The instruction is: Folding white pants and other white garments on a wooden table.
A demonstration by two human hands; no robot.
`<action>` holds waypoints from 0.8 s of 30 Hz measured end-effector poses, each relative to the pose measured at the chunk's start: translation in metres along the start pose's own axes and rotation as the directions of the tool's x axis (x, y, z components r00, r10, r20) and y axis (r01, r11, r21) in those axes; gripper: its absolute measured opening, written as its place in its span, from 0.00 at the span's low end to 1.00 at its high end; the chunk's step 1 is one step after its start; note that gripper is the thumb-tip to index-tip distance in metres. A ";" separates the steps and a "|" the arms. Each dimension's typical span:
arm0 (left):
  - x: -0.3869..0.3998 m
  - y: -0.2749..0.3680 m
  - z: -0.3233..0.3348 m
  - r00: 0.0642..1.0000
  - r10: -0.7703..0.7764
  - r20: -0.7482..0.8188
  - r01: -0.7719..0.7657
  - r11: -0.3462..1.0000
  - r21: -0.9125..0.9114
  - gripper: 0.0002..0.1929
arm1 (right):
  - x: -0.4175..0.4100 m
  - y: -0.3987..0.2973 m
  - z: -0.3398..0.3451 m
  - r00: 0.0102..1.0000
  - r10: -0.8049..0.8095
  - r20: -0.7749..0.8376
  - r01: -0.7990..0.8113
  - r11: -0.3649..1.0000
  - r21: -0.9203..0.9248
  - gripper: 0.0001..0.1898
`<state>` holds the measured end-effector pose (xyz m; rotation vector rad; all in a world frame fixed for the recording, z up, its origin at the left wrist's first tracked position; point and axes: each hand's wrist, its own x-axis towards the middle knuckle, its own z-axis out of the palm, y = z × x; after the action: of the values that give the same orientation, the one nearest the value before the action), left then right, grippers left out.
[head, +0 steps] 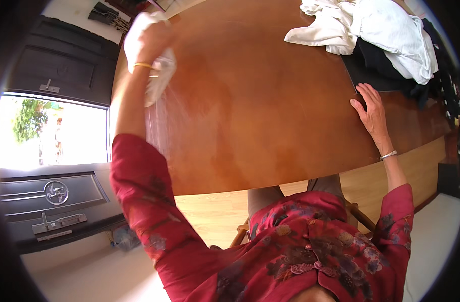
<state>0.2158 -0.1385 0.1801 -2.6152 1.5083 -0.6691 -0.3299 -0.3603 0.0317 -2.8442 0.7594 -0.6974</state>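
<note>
A white cloth (pixel 160 85) is bunched in my left hand (pixel 153 39), at the far left part of the brown wooden table (pixel 252 105). Motion blurs that hand, and part of the cloth hangs back past my wrist with its yellow bangle. Pale streaks mark the tabletop just below the cloth. Over at the right, my right hand (pixel 371 107) lies on the table with its fingers spread, holding nothing. Its fingertips are close to the corner of a flat black item (pixel 351 70); whether they touch cannot be made out.
White garments (pixel 394 30) and dark fabric (pixel 377 56) are heaped on the far right of the table. To the left, a dark door (pixel 60 188) stands beside a bright opening. A wooden chair armrest (pixel 240 234) shows below the table edge.
</note>
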 end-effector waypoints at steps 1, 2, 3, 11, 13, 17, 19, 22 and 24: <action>-0.014 0.031 0.017 0.975 0.207 0.074 -0.219 0.890 0.399 0.15 | 0.000 0.000 -0.001 1.000 -0.002 0.005 0.002 1.000 0.010 0.23; -0.016 0.066 0.031 0.964 -0.013 0.267 -0.032 0.986 0.166 0.13 | 0.000 -0.001 -0.001 1.000 -0.002 0.008 0.002 1.000 0.015 0.23; -0.032 0.093 0.043 0.972 -0.008 0.234 -0.018 0.994 0.108 0.14 | 0.000 -0.001 -0.002 1.000 0.007 0.010 -0.007 1.000 0.013 0.23; -0.012 0.079 0.035 0.975 -0.191 0.111 0.219 0.900 -0.376 0.16 | 0.001 0.000 0.000 1.000 0.000 0.007 -0.001 1.000 0.016 0.23; -0.013 0.043 0.034 0.959 -0.126 -0.254 0.005 0.903 -0.429 0.13 | 0.001 0.001 0.000 1.000 -0.003 0.006 0.003 1.000 0.011 0.23; -0.058 0.054 0.092 0.981 0.158 -0.112 -0.140 0.978 0.152 0.19 | 0.001 0.000 0.000 1.000 0.010 0.005 -0.010 0.999 0.033 0.23; -0.067 0.057 0.110 0.976 0.069 0.207 -0.034 0.986 -0.165 0.25 | 0.002 0.000 0.001 1.000 -0.005 -0.021 0.006 0.999 0.040 0.23; -0.050 0.047 0.120 0.998 -0.063 0.015 0.065 0.967 -0.247 0.27 | 0.003 -0.001 0.002 1.000 0.026 0.002 -0.027 0.999 0.037 0.23; -0.031 0.037 0.116 0.974 -0.174 -0.146 0.113 0.927 -0.357 0.26 | 0.003 -0.002 0.001 1.000 0.014 0.014 -0.014 1.000 0.021 0.23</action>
<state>0.2180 -0.1516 0.0553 -3.0272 1.6242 -0.7202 -0.3264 -0.3600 0.0327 -2.8185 0.7647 -0.6787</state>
